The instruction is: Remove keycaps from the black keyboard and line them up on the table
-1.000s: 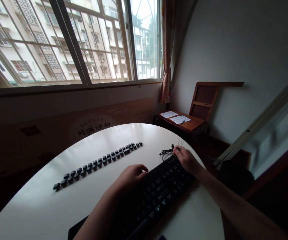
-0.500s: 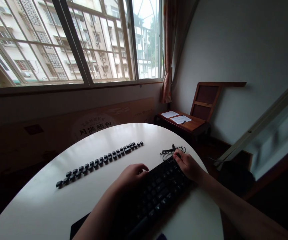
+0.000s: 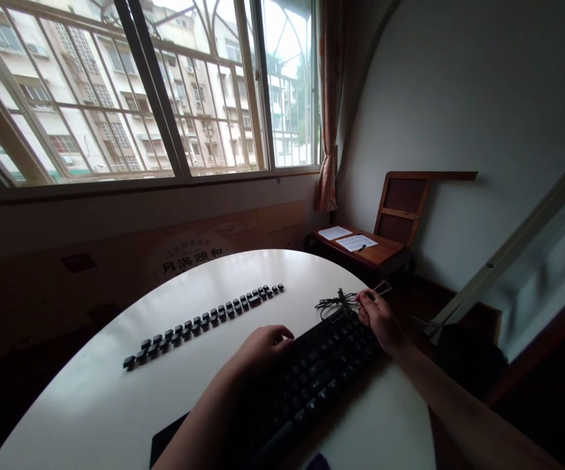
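1. Daylight is entering through a barred sliding window [image 3: 155,91], with an apartment building [image 3: 115,104] standing outside.
2. A patterned orange curtain [image 3: 328,130] is hanging gathered beside it.
3. A brown panel [image 3: 243,232] bearing Chinese characters is standing below the sill.
4. Printed sheets [image 3: 356,243] are lying on a low wooden bench [image 3: 386,250].
5. A greyish wall [image 3: 488,91] is rising behind, dimming rightward.
6. A rounded white table [image 3: 76,405] is catching window glare.

dim indoors | daylight from window [image 3: 292,98] | sheen on tabletop [image 3: 81,391] | keyboard [image 3: 316,372] murky | edges stretched
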A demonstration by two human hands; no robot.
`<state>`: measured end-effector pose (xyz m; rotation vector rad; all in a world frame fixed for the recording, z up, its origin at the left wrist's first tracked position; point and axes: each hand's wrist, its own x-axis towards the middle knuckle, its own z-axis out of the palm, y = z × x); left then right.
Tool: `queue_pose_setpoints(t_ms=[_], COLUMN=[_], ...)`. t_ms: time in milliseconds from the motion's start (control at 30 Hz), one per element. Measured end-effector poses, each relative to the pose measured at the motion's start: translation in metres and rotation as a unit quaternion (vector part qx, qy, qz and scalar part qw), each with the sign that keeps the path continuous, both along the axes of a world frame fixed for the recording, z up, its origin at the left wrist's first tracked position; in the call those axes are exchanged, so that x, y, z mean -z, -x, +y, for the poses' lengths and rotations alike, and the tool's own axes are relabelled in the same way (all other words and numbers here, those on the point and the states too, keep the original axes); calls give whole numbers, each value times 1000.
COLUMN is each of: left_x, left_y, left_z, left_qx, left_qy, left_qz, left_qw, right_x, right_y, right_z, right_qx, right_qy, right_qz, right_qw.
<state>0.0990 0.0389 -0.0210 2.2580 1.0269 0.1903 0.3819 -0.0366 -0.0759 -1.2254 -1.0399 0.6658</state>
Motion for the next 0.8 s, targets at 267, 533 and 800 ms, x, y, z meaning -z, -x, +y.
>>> queue_pose_setpoints(t_ms=[267, 533, 800], left_x=[3, 9, 15], left_y=[0, 3, 9], left_z=[1, 4, 11], left_qx=[4, 10, -48], left_qy=[-11, -17, -41], left_qz=[-4, -120, -295], left_qw=[1000, 993, 954], right_x=[-5, -80, -163], right_y=[0, 43, 113], right_z=[-1, 11, 69], right_qx=[17, -284, -454], right_qy=[-41, 67, 99], right_qz=[64, -190, -387], right_qw=[997, 937, 796])
